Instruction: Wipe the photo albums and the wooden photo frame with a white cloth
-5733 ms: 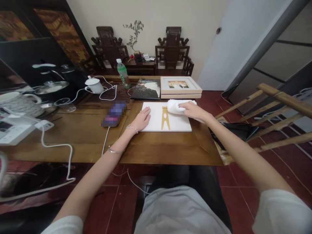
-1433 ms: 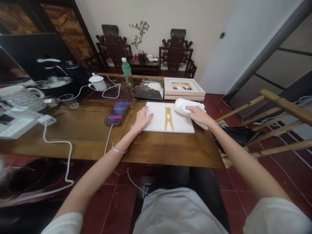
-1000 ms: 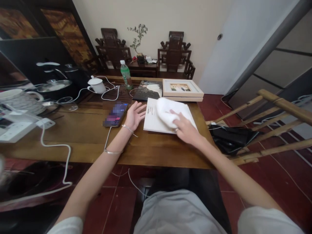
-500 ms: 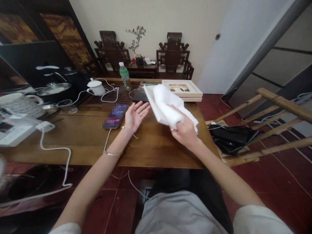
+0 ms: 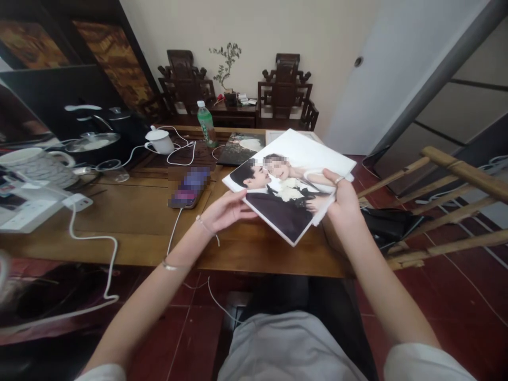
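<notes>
A white-edged photo panel (image 5: 283, 206), printed with two people in wedding clothes, is tilted above the wooden table between my hands. Its left edge rests in my left hand (image 5: 229, 210), the fingers partly hidden beneath. At the right edge my right hand (image 5: 344, 203) grips it, thumb on the printed face and the other fingers out of sight behind. A bit of white cloth (image 5: 318, 216) shows under the panel by my right hand; the rest of it is hidden.
Behind the panel lie a dark picture (image 5: 234, 151) and a partly covered white frame (image 5: 273, 136). A green-labelled bottle (image 5: 207, 126), a lidded white cup (image 5: 159, 142) and a phone (image 5: 189, 189) on a cable stand left. A bamboo rack (image 5: 448, 164) is to the right.
The panel has turned from edge-on to picture side up. My left hand, open and free before, now holds its left edge. The white cloth has gone mostly behind the panel.
</notes>
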A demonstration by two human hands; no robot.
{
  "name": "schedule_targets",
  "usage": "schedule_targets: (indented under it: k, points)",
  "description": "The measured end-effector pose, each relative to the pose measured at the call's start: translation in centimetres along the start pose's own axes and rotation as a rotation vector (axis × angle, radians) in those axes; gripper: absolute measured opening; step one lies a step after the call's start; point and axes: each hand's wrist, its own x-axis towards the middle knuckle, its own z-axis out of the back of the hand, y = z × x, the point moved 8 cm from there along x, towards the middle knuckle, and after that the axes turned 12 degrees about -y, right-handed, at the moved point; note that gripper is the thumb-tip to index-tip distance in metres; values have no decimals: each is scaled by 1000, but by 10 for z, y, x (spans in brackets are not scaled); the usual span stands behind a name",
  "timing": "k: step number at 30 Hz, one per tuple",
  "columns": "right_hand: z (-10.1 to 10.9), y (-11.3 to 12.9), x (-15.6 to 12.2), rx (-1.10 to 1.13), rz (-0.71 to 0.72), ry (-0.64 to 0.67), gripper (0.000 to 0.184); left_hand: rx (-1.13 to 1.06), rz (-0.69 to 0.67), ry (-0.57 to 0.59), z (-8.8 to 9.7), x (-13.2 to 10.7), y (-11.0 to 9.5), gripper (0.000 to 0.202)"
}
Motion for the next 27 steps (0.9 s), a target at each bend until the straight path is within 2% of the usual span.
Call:
schedule_targets:
  k: [3,5,6,8,10,12,13,14,16,19,21,24,27]
  points:
    - [3,-28,-11,-34,-277,32,19,-7,-17,-18,-9,-26,16,42]
    - [6,-34,-13,-37,-307,25,23,-52,-47,-68,-8,-39,28,50]
    - [9,-31,-10,-28,-264,1,24,-82,-59,-86,-6,-45,33,51]
    - [24,-10,2,19,-43,-118,23,-128,-49,-126,0,-55,42,48]
    - [48,28,10,37,316,-289,21,-171,-42,-193,11,-64,46,37]
    - [64,67,4,-139,716,-400,19,-190,-56,-260,22,-72,44,33]
    - [65,81,-1,-322,896,-408,19,-191,-75,-289,26,-75,41,34]
    - [61,89,-7,-555,1046,-366,20,-188,-96,-316,30,-78,38,38]
    - [45,78,-15,-1024,1253,-143,23,-175,-136,-369,37,-82,33,47]
    - [34,25,-34,-1454,1432,314,24,-156,-169,-435,45,-82,29,53]
    - [34,-9,-47,-1615,1492,495,28,-151,-180,-463,50,-81,29,53]
    - [31,-32,-66,-1735,1501,558,19,-153,-197,-492,56,-80,28,51]
    - [18,-17,-99,-1610,1609,563,33,-165,-198,-505,59,-78,28,49]
